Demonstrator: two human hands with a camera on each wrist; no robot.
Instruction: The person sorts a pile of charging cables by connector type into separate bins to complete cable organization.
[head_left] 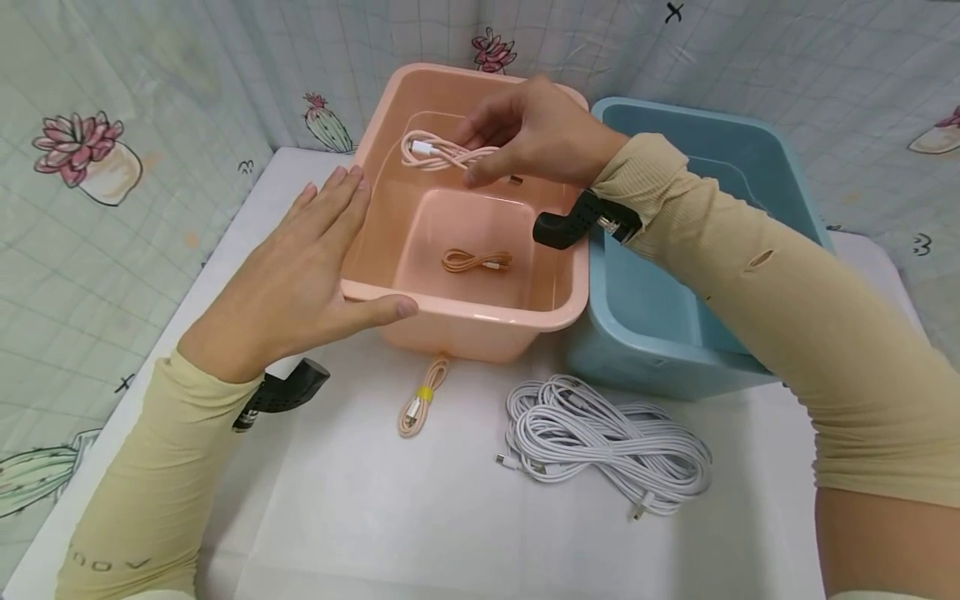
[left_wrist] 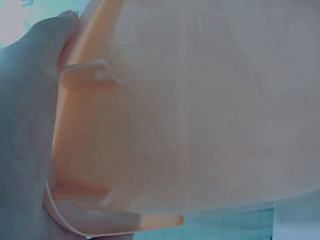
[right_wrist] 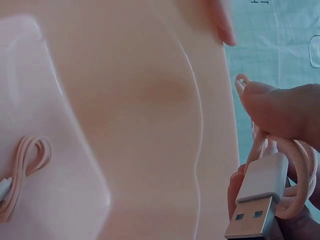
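My right hand [head_left: 551, 137] pinches a coiled pink USB cable [head_left: 423, 158] above the far part of a pink plastic bin [head_left: 480, 310]. In the right wrist view the thumb presses on the cable's loop, and its USB plug [right_wrist: 262, 185] points down toward the camera. My left hand [head_left: 300, 275] rests on the bin's near-left corner, its fingers straight along the left rim and the thumb over the front rim. The left wrist view shows the bin's outer wall [left_wrist: 200, 125] beside that hand. Another coiled pink cable [head_left: 476, 261] lies on the bin's floor.
A blue bin [head_left: 652, 350] stands against the pink bin's right side, partly covered by my right forearm. On the white table, a pink cable with a yellow tie [head_left: 422, 398] lies in front of the pink bin. A pile of white cables [head_left: 607, 442] lies before the blue bin.
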